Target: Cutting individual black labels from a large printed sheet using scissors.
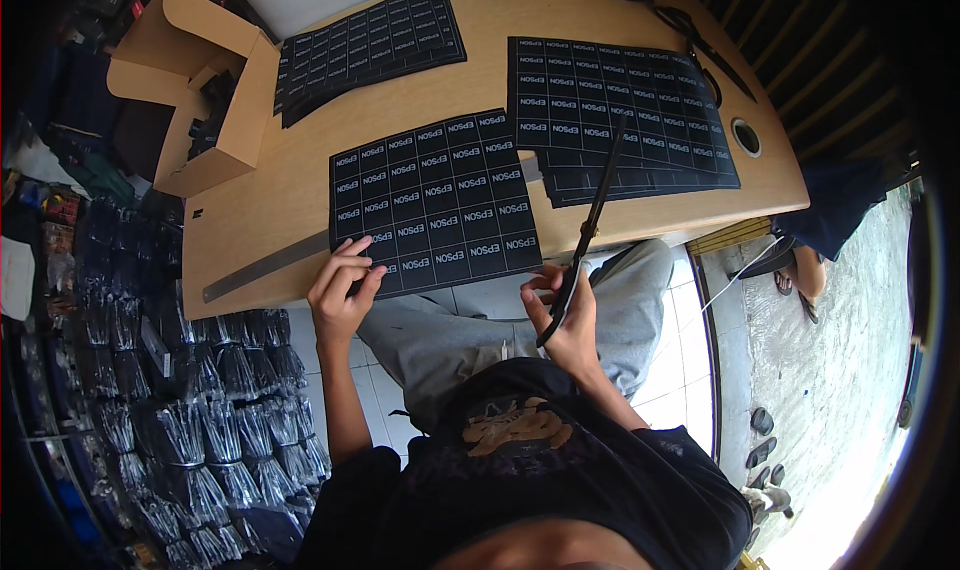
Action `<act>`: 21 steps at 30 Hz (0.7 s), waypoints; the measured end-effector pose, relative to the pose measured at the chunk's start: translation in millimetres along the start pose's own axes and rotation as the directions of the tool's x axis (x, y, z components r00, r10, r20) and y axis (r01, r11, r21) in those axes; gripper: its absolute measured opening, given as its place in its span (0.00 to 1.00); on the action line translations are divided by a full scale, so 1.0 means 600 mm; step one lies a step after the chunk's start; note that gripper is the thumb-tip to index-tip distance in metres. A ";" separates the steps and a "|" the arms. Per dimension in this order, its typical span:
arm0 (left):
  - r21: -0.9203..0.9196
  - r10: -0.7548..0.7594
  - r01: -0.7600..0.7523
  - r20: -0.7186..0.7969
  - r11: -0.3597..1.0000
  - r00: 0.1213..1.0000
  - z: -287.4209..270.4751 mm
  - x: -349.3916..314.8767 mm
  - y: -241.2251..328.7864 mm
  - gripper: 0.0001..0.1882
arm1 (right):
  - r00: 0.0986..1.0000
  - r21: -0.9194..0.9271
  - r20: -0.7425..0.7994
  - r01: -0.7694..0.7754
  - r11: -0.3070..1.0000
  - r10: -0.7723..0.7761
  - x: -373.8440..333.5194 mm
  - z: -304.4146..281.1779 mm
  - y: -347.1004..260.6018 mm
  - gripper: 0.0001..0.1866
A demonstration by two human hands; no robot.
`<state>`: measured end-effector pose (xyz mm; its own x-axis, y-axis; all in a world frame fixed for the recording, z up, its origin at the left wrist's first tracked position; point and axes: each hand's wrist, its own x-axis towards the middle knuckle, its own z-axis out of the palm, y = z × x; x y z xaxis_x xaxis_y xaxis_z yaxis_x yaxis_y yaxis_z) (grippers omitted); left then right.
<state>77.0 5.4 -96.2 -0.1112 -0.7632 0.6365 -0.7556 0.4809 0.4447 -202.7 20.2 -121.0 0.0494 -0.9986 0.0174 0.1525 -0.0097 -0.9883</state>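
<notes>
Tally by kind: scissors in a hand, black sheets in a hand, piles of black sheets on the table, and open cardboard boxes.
Scissors in the right hand: 1
Black sheet in the left hand: 1
Piles, far left and right: 2
Open cardboard box: 1
Total: 5

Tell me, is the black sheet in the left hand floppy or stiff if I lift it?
The black sheet is probably a bit stiff: it looks nearly flat past the edge of the table. It's likely light, since it looks thin.
</notes>
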 end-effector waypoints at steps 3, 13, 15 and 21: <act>0.019 0.087 -0.085 -0.180 0.996 0.980 0.015 -0.007 0.048 0.10 | 0.994 0.031 -0.111 0.025 0.999 -0.022 0.011 0.013 0.007 0.16; -0.794 -0.646 0.594 0.387 0.130 0.658 0.136 -0.064 0.171 0.18 | 0.973 0.045 -0.230 -0.013 0.999 0.023 0.018 0.015 0.010 0.13; -0.768 -0.651 0.640 0.473 0.026 0.593 0.140 -0.043 0.176 0.18 | 0.972 0.044 -0.233 -0.007 0.999 0.017 0.012 0.010 0.002 0.13; -0.624 -0.523 0.750 0.724 -0.219 0.450 0.165 -0.049 0.162 0.18 | 0.971 -0.035 -0.227 -0.089 0.995 0.079 -0.007 -0.027 0.009 0.12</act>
<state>-57.0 31.8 -134.2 -0.1221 -0.9072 -0.4026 0.4845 -0.4085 0.7736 -218.1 23.5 -128.8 -0.1640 -0.9818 -0.0953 0.1130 0.0773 -0.9906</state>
